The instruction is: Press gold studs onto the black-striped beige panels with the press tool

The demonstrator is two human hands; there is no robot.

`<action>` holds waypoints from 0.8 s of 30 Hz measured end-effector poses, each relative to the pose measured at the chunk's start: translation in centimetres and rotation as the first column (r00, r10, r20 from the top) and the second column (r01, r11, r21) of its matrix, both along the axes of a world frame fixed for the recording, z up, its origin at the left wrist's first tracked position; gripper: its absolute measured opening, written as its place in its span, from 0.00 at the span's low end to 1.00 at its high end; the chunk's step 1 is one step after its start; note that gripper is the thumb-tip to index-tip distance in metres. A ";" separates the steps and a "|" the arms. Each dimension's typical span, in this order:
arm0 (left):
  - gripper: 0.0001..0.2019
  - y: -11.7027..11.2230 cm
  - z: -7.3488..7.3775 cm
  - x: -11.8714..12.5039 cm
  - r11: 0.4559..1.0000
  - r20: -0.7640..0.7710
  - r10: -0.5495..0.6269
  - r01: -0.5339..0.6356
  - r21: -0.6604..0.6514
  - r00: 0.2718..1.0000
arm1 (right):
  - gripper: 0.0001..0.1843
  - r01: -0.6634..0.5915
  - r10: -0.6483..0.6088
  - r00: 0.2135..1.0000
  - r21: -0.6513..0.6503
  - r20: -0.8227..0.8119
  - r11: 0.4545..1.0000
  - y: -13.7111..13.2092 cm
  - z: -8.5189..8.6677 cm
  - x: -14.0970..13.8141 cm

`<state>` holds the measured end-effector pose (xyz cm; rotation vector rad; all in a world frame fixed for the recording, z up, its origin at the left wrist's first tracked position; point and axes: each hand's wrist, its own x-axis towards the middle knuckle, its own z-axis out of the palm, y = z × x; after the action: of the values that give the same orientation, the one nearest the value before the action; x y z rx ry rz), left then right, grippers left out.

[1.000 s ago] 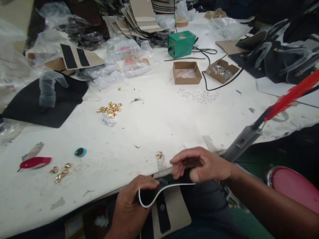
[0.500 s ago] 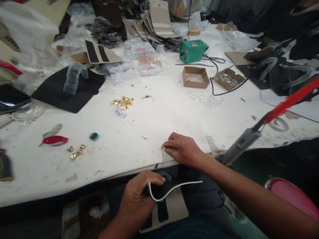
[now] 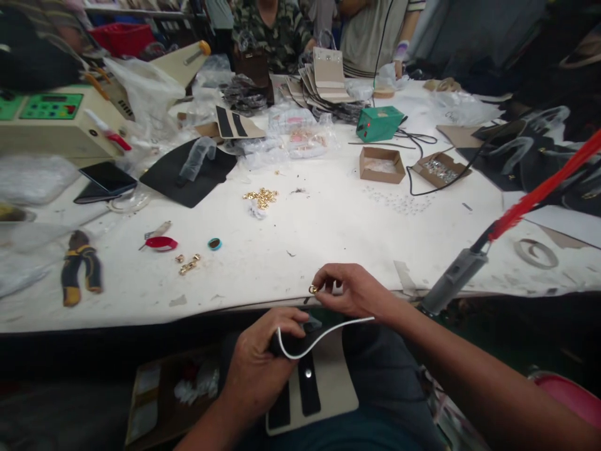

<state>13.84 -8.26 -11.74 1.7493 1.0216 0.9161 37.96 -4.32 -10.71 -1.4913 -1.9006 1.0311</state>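
Pliers (image 3: pixel 81 270), a red object (image 3: pixel 162 243) and loose gold pieces (image 3: pixel 190 264) lie on the white table (image 3: pixel 310 241) at left; two cardboard boxes (image 3: pixel 381 176) and a green box (image 3: pixel 379 124) sit farther back. Just beyond the right forearm (image 3: pixel 425 341), a tilted grey holder (image 3: pixel 453 282) crowds the table's edge. The right hand (image 3: pixel 345 288) pinches a small gold ring (image 3: pixel 313 289) near that edge. Nearer the body, the left hand (image 3: pixel 263 351) grips a bent dark piece (image 3: pixel 295 344), white-rimmed, a beige panel (image 3: pixel 334 376) beneath.
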 end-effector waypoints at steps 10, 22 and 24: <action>0.06 -0.8 1.8 0.8 0.999 -0.058 -0.016 0.014 -0.036 0.998 | 0.08 -0.019 -0.132 0.891 -0.328 -0.434 0.945 -2.6 2.1 0.0; 0.11 -1.1 4.8 1.1 0.920 -0.065 -0.183 0.195 0.339 0.981 | 0.06 -0.260 0.139 0.897 -0.248 -0.420 0.933 -4.1 5.6 2.5; 0.10 -1.1 5.4 1.3 0.898 -0.071 -0.249 0.258 0.357 0.966 | 0.07 -0.341 0.247 0.894 -0.209 -0.373 0.917 -4.1 6.5 2.9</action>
<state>15.15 -9.39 -6.35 2.1471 0.6396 0.9606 40.85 -8.43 -4.17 -1.0752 -1.8200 1.6312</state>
